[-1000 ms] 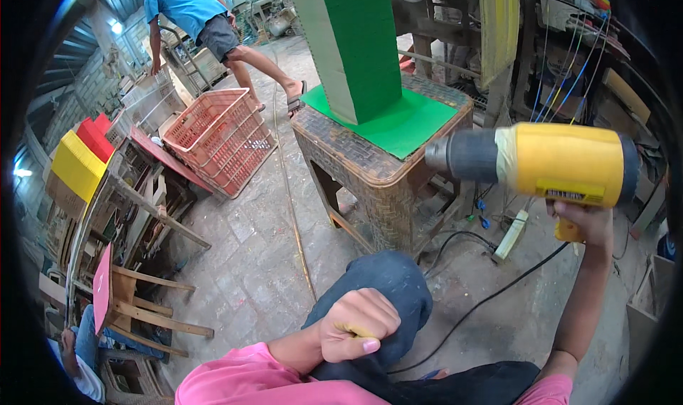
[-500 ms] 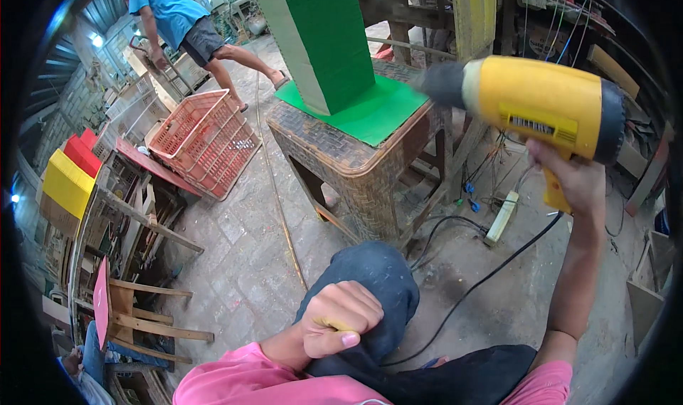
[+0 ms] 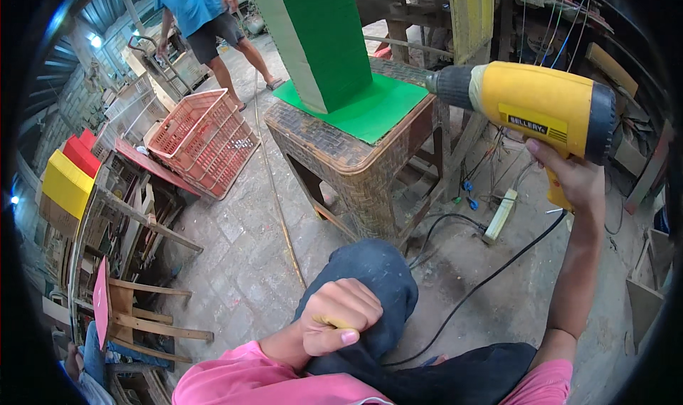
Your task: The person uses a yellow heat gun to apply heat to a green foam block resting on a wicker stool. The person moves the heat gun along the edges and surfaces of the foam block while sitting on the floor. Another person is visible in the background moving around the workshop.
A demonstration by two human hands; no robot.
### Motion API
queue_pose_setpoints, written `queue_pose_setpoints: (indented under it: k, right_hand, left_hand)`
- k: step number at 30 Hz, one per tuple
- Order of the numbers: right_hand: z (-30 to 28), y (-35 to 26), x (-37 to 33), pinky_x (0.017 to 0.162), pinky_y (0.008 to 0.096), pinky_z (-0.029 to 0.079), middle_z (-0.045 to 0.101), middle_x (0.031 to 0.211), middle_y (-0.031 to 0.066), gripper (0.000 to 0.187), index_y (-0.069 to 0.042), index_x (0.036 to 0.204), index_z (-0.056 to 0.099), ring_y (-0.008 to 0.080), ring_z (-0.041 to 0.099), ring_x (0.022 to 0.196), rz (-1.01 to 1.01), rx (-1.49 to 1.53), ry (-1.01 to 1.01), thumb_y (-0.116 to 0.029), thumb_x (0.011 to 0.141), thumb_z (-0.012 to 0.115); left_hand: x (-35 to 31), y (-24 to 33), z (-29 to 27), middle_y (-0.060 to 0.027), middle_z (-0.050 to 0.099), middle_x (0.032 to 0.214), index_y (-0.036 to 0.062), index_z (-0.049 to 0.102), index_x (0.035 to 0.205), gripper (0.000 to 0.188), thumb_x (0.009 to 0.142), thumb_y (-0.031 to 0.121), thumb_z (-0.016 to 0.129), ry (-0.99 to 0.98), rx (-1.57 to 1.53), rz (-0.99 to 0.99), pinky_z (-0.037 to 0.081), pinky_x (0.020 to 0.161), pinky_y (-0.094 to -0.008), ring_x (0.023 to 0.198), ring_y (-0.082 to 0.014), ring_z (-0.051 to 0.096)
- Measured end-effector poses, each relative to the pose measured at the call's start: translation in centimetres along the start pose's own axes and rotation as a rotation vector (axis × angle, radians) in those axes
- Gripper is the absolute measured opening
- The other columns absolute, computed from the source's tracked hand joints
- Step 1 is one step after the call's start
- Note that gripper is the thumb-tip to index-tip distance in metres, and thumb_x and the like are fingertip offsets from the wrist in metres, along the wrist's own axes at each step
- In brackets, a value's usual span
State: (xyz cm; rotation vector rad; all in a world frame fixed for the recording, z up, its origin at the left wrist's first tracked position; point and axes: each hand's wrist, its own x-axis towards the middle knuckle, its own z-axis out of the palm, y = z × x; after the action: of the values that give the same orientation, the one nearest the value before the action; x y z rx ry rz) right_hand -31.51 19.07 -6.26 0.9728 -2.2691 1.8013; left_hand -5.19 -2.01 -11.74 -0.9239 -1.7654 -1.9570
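Note:
My right hand (image 3: 575, 181) grips the handle of a yellow heat gun (image 3: 537, 102) with a dark nozzle and a black rear end. The nozzle tip is beside the right edge of a green sheet (image 3: 391, 102), at about its height. From that sheet rises a tall green box-like block (image 3: 333, 49) with one bare greyish side; its top is out of view. Both stand on a worn woven-patterned stool (image 3: 334, 152). My left hand (image 3: 340, 316) is a closed fist resting on my raised knee, with a yellowish stain near the thumb and nothing visible in it.
A black cord (image 3: 477, 296) runs from the heat gun across the floor. A pale power strip (image 3: 501, 217) lies right of the stool. Far left are a red plastic crate (image 3: 206, 145), a small wooden stool (image 3: 131, 312) and a person in blue (image 3: 192, 13) near a hand cart.
The heat gun has shifted slightly right and down, its nozzle a little farther from the block. The person in blue has straightened and stepped right. My left hand has stayed on the knee.

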Motion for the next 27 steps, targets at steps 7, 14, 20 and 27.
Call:
queue_pose_setpoints:
  k: [7, 14, 20, 27]
  right_hand:
    - [0.2, -0.9, -1.2, 0.077, 0.0291, 0.054, 0.068, 0.093, 0.0079, 0.036, -0.001, 0.104, 0.063, 0.0154, 0.065, 0.085, -0.074, 0.166, -0.141, -0.004, 0.071, 0.078]
    - [-0.1, -1.1, -1.1, 0.074, 0.0280, 0.054, 0.068, 0.094, 0.0075, 0.038, -0.002, 0.103, 0.063, 0.0142, 0.065, 0.084, -0.017, 0.101, -0.122, -0.002, 0.068, 0.079]
    - [-0.1, -1.5, -0.9, 0.072, 0.0286, 0.055, 0.068, 0.094, 0.0086, 0.038, -0.002, 0.104, 0.063, 0.0159, 0.065, 0.084, -0.012, 0.152, -0.103, -0.004, 0.069, 0.079]
    - [-0.1, -2.3, -1.3, 0.066, 0.0253, 0.054, 0.068, 0.091, 0.0077, 0.036, -0.002, 0.104, 0.063, 0.0136, 0.065, 0.079, 0.012, 0.234, -0.136, -0.003, 0.071, 0.077]
  left_hand:
    - [-0.1, -0.2, 0.0, -0.0056, 0.025, 0.047, 0.0063, 0.024, 0.050, 0.041, 0.084, 0.012, 0.045, 0.002, -0.009, 0.017, 0.019, 0.040, -0.0360, 0.036, -0.0224, 0.026]
    - [-0.2, 0.3, 0.0, -0.0056, 0.024, 0.047, 0.0061, 0.024, 0.050, 0.041, 0.085, 0.013, 0.045, 0.041, -0.026, -0.003, 0.019, 0.040, -0.0358, 0.036, -0.0224, 0.026]
    - [-0.1, 0.2, 0.0, -0.0056, 0.025, 0.047, 0.0058, 0.025, 0.050, 0.042, 0.085, 0.014, 0.045, 0.010, -0.021, 0.003, 0.019, 0.040, -0.0357, 0.036, -0.0220, 0.025]
    - [-0.5, 0.5, 0.0, -0.0057, 0.024, 0.047, 0.0061, 0.025, 0.049, 0.042, 0.085, 0.013, 0.045, 0.034, -0.025, -0.002, 0.018, 0.041, -0.0361, 0.037, -0.0223, 0.025]
